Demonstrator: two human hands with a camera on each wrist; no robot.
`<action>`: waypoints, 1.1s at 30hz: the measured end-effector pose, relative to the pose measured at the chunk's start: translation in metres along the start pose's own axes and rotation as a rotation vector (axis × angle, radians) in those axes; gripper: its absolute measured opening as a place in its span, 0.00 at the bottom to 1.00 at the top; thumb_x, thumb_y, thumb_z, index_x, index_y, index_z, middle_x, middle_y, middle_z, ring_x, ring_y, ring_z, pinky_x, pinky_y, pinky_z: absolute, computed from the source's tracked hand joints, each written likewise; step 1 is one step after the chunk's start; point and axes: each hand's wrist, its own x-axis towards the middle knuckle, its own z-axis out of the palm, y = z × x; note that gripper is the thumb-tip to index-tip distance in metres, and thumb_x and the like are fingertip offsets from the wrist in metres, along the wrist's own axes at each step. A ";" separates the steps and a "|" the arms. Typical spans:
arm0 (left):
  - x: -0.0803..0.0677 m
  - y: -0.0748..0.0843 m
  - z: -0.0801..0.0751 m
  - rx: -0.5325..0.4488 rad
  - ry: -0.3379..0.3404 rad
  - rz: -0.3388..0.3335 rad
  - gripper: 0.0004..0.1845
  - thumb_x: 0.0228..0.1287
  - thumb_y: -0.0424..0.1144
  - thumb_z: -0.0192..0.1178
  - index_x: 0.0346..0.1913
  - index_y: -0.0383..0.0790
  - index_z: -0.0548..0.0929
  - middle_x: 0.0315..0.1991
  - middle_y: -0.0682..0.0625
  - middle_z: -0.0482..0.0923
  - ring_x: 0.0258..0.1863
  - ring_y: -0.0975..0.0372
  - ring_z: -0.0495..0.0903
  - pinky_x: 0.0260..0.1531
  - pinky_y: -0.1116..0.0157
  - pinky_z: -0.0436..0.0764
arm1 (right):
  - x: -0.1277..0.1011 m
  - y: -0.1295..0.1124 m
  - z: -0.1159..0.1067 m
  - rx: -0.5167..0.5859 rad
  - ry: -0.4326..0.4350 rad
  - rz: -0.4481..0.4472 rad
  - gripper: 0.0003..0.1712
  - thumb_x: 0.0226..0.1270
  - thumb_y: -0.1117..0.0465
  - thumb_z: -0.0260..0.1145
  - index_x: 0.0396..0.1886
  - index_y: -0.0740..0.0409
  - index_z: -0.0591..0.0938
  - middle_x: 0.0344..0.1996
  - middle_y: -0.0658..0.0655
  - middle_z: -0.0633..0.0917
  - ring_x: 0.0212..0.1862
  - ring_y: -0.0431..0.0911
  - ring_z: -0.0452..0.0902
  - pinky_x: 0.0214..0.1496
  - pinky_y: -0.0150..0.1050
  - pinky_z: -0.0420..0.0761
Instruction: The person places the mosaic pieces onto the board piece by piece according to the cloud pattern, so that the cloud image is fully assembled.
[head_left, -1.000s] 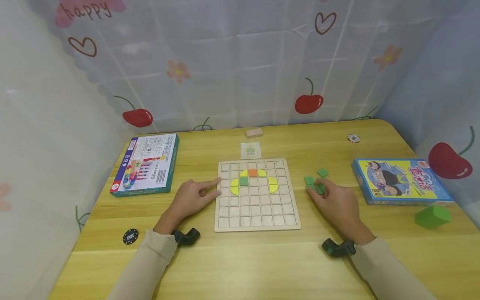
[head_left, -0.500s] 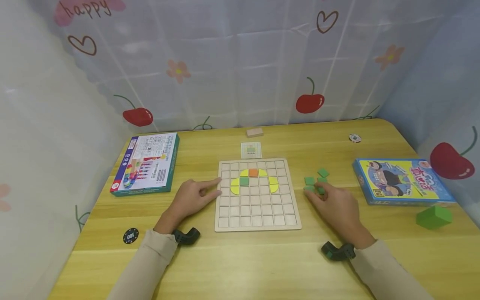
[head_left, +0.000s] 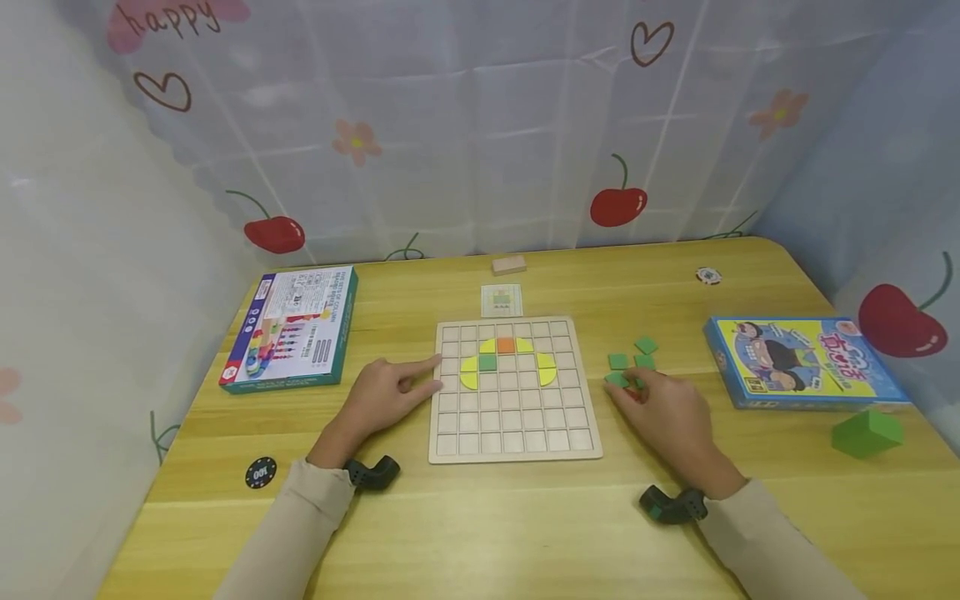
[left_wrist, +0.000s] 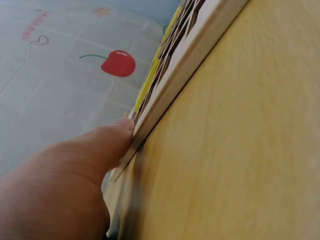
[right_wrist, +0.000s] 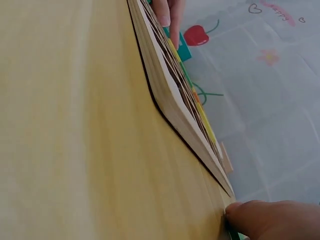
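A wooden grid board (head_left: 517, 454) lies mid-table in the head view. Seated on it are yellow rounded pieces (head_left: 468, 379), a green square tile (head_left: 487, 362) and an orange square tile (head_left: 506, 345). My left hand (head_left: 381, 398) rests at the board's left edge, thumb and index finger straight against it. To the right of the board, my right hand (head_left: 670, 410) is down among several loose green tiles (head_left: 618, 361). Thumb and index finger are bent about one green tile (head_left: 617, 379); I cannot tell whether they pinch it. A bit of red shows beneath the fingers.
A small pattern card (head_left: 501, 301) and a wooden block (head_left: 509, 265) lie behind the board. A box (head_left: 300, 325) sits at the left, a blue-yellow box (head_left: 802, 362) and green block (head_left: 866, 433) at the right. Two chips, one black (head_left: 261, 472) and one white (head_left: 708, 276), lie flat.
My right hand has shifted slightly left and toward me, uncovering more of the green tiles. The left hand and the board have stayed put.
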 end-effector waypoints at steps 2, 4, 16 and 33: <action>0.000 0.000 0.000 -0.002 -0.001 -0.001 0.25 0.70 0.59 0.63 0.66 0.59 0.82 0.11 0.61 0.58 0.13 0.69 0.52 0.19 0.66 0.58 | 0.000 -0.002 0.000 0.009 0.009 -0.005 0.18 0.61 0.51 0.77 0.39 0.61 0.90 0.11 0.44 0.70 0.14 0.39 0.59 0.15 0.37 0.59; 0.000 0.000 0.000 -0.003 -0.001 -0.001 0.25 0.70 0.59 0.63 0.66 0.59 0.82 0.11 0.61 0.59 0.12 0.69 0.52 0.18 0.66 0.58 | 0.000 -0.004 0.001 0.017 0.018 -0.012 0.16 0.61 0.52 0.77 0.39 0.61 0.90 0.10 0.43 0.68 0.15 0.39 0.58 0.16 0.37 0.58; 0.000 0.000 0.000 0.006 0.005 0.007 0.25 0.70 0.60 0.62 0.67 0.59 0.82 0.10 0.61 0.58 0.13 0.69 0.51 0.18 0.66 0.58 | 0.007 -0.011 0.008 0.067 0.075 -0.072 0.13 0.59 0.57 0.76 0.40 0.61 0.90 0.09 0.40 0.64 0.13 0.34 0.54 0.14 0.34 0.56; -0.001 0.002 0.000 -0.008 0.016 -0.002 0.24 0.70 0.59 0.64 0.65 0.58 0.83 0.10 0.61 0.58 0.13 0.69 0.51 0.18 0.66 0.58 | 0.045 -0.067 0.032 0.256 -0.108 -0.079 0.14 0.66 0.53 0.71 0.45 0.56 0.89 0.10 0.42 0.67 0.13 0.37 0.56 0.17 0.34 0.57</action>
